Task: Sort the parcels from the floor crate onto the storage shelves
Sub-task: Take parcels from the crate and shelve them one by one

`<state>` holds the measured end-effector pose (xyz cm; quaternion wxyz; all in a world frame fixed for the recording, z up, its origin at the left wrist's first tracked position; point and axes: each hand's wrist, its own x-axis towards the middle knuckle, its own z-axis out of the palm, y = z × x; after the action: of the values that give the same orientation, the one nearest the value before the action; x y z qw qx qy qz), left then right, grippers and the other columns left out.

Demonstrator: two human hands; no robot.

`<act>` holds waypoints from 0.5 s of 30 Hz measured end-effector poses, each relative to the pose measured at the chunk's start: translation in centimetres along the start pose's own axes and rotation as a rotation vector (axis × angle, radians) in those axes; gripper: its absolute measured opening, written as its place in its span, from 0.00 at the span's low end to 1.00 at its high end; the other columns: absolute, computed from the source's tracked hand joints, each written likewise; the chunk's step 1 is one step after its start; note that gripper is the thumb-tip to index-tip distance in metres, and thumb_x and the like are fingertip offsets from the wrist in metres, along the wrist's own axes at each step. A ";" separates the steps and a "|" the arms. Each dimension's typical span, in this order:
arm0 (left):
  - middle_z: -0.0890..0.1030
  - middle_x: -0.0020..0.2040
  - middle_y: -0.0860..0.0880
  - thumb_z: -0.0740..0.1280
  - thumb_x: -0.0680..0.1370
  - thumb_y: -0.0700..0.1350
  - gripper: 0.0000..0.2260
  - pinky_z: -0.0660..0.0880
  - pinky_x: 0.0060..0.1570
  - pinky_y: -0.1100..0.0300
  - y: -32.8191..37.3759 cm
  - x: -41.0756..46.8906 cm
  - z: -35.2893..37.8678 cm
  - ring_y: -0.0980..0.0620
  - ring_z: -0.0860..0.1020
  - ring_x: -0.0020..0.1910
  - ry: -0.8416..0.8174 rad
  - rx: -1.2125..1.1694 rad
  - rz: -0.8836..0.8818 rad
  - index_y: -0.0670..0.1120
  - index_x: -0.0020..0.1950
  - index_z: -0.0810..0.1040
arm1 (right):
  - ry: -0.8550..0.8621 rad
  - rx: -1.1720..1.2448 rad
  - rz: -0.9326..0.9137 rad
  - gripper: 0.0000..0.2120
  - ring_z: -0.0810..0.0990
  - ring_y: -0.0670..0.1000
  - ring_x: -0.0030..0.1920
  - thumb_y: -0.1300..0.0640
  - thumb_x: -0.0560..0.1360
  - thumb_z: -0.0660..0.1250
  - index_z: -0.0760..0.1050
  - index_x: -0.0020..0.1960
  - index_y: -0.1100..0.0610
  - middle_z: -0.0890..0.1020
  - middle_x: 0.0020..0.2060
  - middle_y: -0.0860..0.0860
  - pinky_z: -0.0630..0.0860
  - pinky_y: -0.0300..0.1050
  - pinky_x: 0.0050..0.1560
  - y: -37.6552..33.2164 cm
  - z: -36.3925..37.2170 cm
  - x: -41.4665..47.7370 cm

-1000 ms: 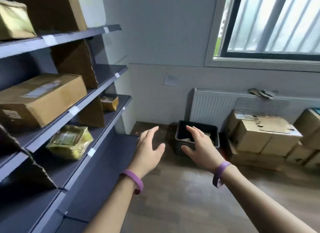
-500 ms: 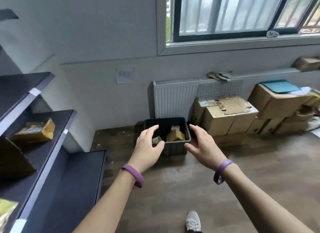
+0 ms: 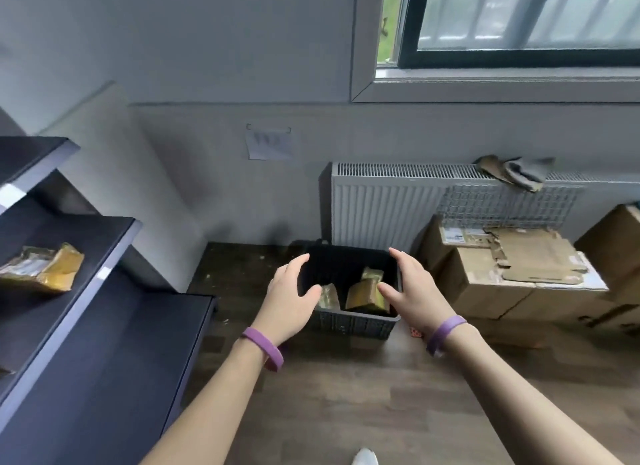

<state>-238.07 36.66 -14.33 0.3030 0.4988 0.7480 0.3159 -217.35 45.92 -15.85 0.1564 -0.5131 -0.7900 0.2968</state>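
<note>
A dark plastic crate [image 3: 353, 322] stands on the wooden floor below the radiator. Inside it lie a brown parcel [image 3: 363, 293], a yellowish packet [image 3: 372, 274] behind it and a clear-wrapped packet [image 3: 328, 296] at the left. My left hand [image 3: 289, 298] hovers over the crate's left side, fingers spread and empty. My right hand [image 3: 414, 291] hovers over the right side, also empty, its thumb near the brown parcel. Dark storage shelves [image 3: 86, 274] run along the left, with a yellow padded parcel [image 3: 45, 267] on one.
Stacked cardboard boxes [image 3: 512, 284] crowd the floor right of the crate. A white radiator [image 3: 381, 208] and a wire grid [image 3: 505, 205] stand against the wall under the window. My white shoe [image 3: 365, 457] shows at the bottom edge.
My view has swung right from the shelves and closed in on the crate. Both hands have reached forward and now frame the crate's sides.
</note>
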 end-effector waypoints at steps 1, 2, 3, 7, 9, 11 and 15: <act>0.65 0.72 0.48 0.64 0.78 0.46 0.25 0.61 0.68 0.55 0.2 1.4 0.3 0.50 0.64 0.71 0.003 -0.008 -0.020 0.54 0.74 0.62 | -0.017 0.002 -0.010 0.32 0.59 0.53 0.75 0.55 0.76 0.67 0.58 0.76 0.59 0.64 0.74 0.55 0.56 0.50 0.74 0.5 -0.2 1.5; 0.65 0.72 0.48 0.64 0.78 0.46 0.25 0.62 0.68 0.55 0.2 2.8 0.7 0.49 0.64 0.71 0.008 -0.019 -0.040 0.54 0.74 0.62 | -0.035 0.000 -0.018 0.32 0.59 0.53 0.75 0.55 0.77 0.67 0.58 0.76 0.59 0.64 0.74 0.55 0.56 0.51 0.74 1.0 -0.3 3.0; 0.65 0.72 0.48 0.64 0.78 0.46 0.25 0.62 0.67 0.55 0.2 4.1 1.1 0.49 0.64 0.71 0.015 -0.028 -0.060 0.54 0.74 0.61 | -0.053 -0.006 -0.021 0.32 0.59 0.53 0.75 0.55 0.77 0.67 0.58 0.76 0.59 0.64 0.74 0.55 0.56 0.51 0.74 1.5 -0.4 4.5; 0.66 0.71 0.48 0.64 0.78 0.46 0.25 0.62 0.67 0.55 -0.8 9.2 3.0 0.48 0.65 0.70 -0.001 -0.045 -0.127 0.54 0.74 0.61 | -0.119 -0.042 0.005 0.32 0.59 0.53 0.75 0.55 0.77 0.66 0.57 0.76 0.60 0.64 0.74 0.55 0.56 0.51 0.75 3.7 0.2 10.0; 0.66 0.71 0.48 0.64 0.78 0.46 0.25 0.63 0.67 0.55 -1.5 12.4 3.8 0.48 0.66 0.70 -0.033 -0.049 -0.149 0.54 0.74 0.61 | -0.146 -0.047 0.034 0.32 0.58 0.53 0.75 0.55 0.77 0.66 0.57 0.76 0.60 0.63 0.74 0.55 0.55 0.50 0.74 4.8 0.7 12.8; 0.66 0.71 0.48 0.64 0.79 0.46 0.25 0.62 0.67 0.56 -2.1 16.4 4.5 0.49 0.65 0.70 -0.061 -0.067 -0.155 0.54 0.75 0.60 | -0.162 -0.059 0.066 0.31 0.58 0.53 0.76 0.55 0.77 0.65 0.57 0.76 0.59 0.63 0.74 0.55 0.55 0.49 0.74 6.0 1.3 15.8; 0.66 0.72 0.48 0.63 0.79 0.47 0.25 0.61 0.65 0.59 -3.1 25.4 6.6 0.49 0.65 0.70 -0.147 -0.082 -0.155 0.54 0.75 0.60 | -0.182 -0.082 0.160 0.31 0.57 0.53 0.76 0.55 0.77 0.65 0.56 0.76 0.59 0.62 0.74 0.55 0.55 0.48 0.74 8.5 2.7 22.0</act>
<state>-242.80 60.64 -24.32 0.4008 0.4486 0.7465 0.2843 -222.07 67.51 -24.61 0.0387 -0.5514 -0.7690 0.3210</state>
